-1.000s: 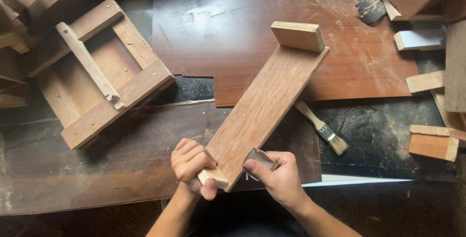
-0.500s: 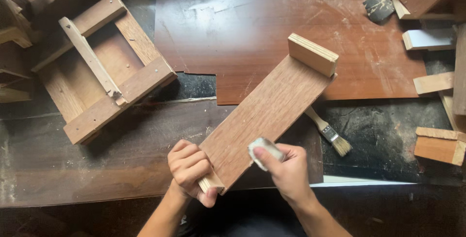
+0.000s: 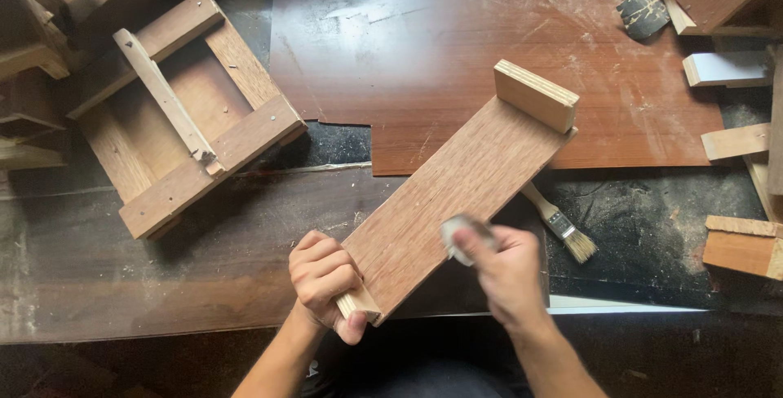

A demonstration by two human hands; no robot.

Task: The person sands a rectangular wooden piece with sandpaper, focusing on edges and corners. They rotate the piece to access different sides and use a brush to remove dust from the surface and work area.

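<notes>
Woodworker's left hand (image 3: 324, 282) clamps near end of long wooden board (image 3: 457, 202), fingers curled tight round small end block (image 3: 357, 304). Right hand (image 3: 504, 271) closed on pale grey sanding pad (image 3: 455, 237), pressed to board's right edge, blurred. Board's long axis runs diagonally, from hands up-right to far end block (image 3: 536, 95), over dark table (image 3: 163, 284). Paintbrush (image 3: 561, 227) just beside right hand; wooden frame (image 3: 175, 112) well apart, upper left.

One head-worn camera looks steeply down, close over the workbench (image 3: 122, 308).
</notes>
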